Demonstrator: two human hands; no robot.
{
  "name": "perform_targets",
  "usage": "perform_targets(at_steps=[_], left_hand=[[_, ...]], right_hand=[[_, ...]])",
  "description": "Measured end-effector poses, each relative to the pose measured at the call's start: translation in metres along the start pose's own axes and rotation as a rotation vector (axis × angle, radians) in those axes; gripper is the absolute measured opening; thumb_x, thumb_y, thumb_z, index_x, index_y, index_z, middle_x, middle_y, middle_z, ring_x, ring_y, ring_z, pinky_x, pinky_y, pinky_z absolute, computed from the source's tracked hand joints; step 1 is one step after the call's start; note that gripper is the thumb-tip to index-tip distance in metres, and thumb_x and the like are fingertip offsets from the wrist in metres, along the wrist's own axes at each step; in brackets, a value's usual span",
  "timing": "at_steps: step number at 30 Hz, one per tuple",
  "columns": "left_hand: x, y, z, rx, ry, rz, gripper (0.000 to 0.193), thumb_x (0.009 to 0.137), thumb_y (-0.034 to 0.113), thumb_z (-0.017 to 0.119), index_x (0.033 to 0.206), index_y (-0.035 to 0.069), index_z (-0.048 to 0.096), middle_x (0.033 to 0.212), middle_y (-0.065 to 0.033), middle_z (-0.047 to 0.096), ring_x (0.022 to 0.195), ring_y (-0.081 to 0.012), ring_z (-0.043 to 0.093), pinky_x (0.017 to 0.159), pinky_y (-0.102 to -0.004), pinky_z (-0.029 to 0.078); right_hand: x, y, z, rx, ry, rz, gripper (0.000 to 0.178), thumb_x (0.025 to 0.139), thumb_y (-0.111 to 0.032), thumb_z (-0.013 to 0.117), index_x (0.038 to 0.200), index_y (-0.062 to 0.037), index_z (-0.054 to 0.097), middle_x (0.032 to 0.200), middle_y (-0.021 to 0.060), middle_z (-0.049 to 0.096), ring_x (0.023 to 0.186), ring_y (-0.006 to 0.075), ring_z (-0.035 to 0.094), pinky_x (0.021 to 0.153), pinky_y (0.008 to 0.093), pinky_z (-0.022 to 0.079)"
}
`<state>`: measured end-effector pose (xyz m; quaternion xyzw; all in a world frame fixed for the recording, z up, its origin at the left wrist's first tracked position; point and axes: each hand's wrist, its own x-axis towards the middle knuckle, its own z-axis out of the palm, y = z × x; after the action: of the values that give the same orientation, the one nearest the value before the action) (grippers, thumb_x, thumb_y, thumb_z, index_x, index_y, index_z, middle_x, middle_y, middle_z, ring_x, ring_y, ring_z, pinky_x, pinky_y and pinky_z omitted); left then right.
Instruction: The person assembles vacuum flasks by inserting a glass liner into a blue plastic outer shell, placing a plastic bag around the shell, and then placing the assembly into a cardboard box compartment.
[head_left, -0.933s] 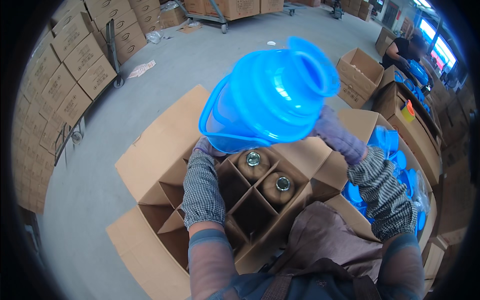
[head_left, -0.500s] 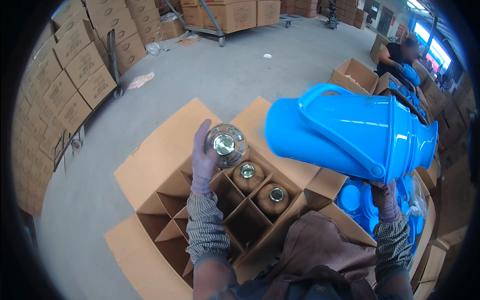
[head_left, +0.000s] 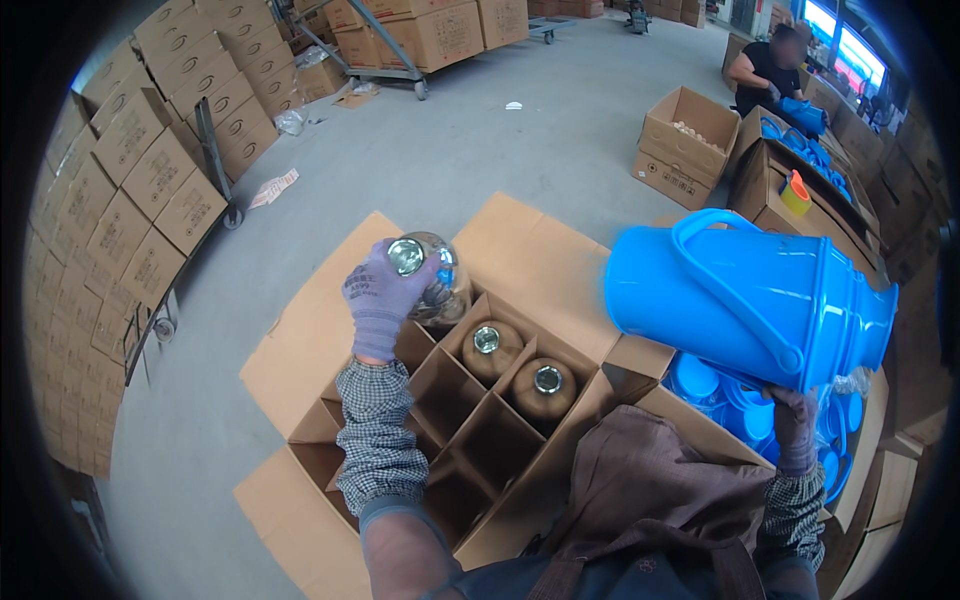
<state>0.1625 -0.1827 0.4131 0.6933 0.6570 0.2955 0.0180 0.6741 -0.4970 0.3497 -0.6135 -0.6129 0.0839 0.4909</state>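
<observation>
Your left hand [head_left: 383,292] had just closed its fingers around the glass flask liner [head_left: 453,291], eleven o'clock; your right hand [head_left: 794,425] gripped the blue casing [head_left: 768,282], separate, one o'clock.

A rounded, see-through glass flask [head_left: 452,288], with a shiny silvery mouth, is gripped at about ten o'clock from the middle of the view, tilted so that its mouth points toward ten and its body lies toward four. At three o'clock from it, well apart, a glossy bright-blue jug-shaped shell [head_left: 765,275] is held up on its side, its broad base toward nine, its narrower ringed neck just past three, and its looped handle rising toward eleven from a round pivot.
</observation>
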Motion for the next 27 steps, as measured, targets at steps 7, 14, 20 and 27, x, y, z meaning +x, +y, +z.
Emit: perform_targets(at_steps=[7,14,20,27], left_hand=[[0.015,-0.019,0.006,0.127,-0.008,-0.261,0.083,0.07,0.075,0.067,0.106,0.0,0.067,0.096,-0.0191,0.072,0.091,-0.0331,0.071,0.08,-0.0426,0.054],[0.033,-0.065,0.111,0.214,-0.257,-0.359,0.085,0.071,0.074,0.066,0.11,-0.001,0.066,0.107,-0.0215,0.071,0.102,-0.0339,0.069,0.089,-0.0431,0.052],[-0.013,-0.111,0.22,0.065,-0.374,-0.299,0.076,0.073,0.06,0.071,0.117,-0.001,0.061,0.118,-0.0231,0.067,0.113,-0.0361,0.063,0.096,-0.043,0.05],[0.003,-0.058,0.223,0.016,-0.201,-0.086,0.094,0.084,0.052,0.071,0.146,-0.008,0.033,0.145,-0.0258,0.045,0.134,-0.0361,0.045,0.109,-0.0422,0.042]], right_hand=[[-0.024,-0.007,-0.03,-0.047,0.067,0.201,0.053,0.102,-0.054,0.046,0.103,-0.0028,0.057,0.085,0.0087,0.067,0.077,0.0194,0.063,0.077,0.038,0.05],[-0.02,-0.011,-0.029,0.378,0.101,0.155,0.041,0.101,-0.043,0.055,0.111,-0.0031,0.058,0.087,0.0089,0.067,0.08,0.0203,0.064,0.079,0.0404,0.05],[-0.066,-0.018,-0.077,0.171,0.178,0.236,0.038,0.096,-0.034,0.063,0.118,-0.0043,0.056,0.101,0.0114,0.065,0.094,0.025,0.063,0.085,0.0417,0.05],[-0.071,-0.091,-0.08,0.09,0.074,0.168,0.044,0.089,-0.026,0.071,0.124,-0.0054,0.054,0.12,0.014,0.062,0.112,0.03,0.06,0.093,0.0432,0.05]])
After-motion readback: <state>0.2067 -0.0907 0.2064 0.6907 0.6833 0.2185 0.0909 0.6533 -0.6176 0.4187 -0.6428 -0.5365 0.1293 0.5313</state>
